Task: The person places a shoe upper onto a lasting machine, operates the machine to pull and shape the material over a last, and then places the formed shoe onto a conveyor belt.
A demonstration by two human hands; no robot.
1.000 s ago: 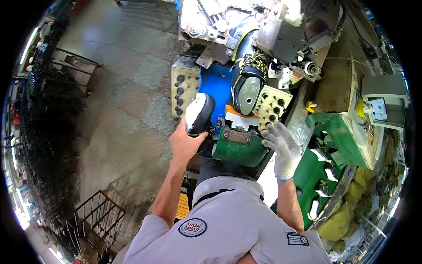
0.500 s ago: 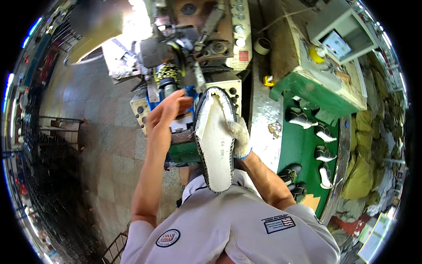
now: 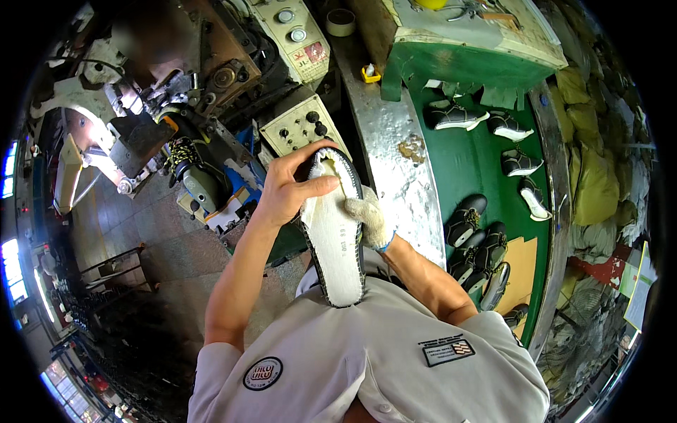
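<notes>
A shoe upper [image 3: 337,264] with a pale insole board faces me bottom up, its toe pointing away and its heel end near my shirt. Dark stitched edging runs round the board, and ragged white lining shows at the toe. My left hand [image 3: 290,189], bare, is closed over the toe, its thumb on the bottom and its fingers round the far edge. On the other side my right hand [image 3: 368,220], in a knitted glove, grips the shoe by its right edge, thumb on the board. The right fingers are hidden beneath it.
Ahead on the left is a machine with a dark shoe [image 3: 187,151] on it. A control panel [image 3: 300,125] with black knobs stands beyond my hands. To the right run a worn metal ledge [image 3: 405,162] and a green shelf [image 3: 451,166] bearing several shoes. A yellow holder [image 3: 371,74] sits on the ledge.
My left hand has come in from beside the shoe upper and closed on its toe. The view has swung right, showing more shoes on the green shelf. My right hand keeps its grip.
</notes>
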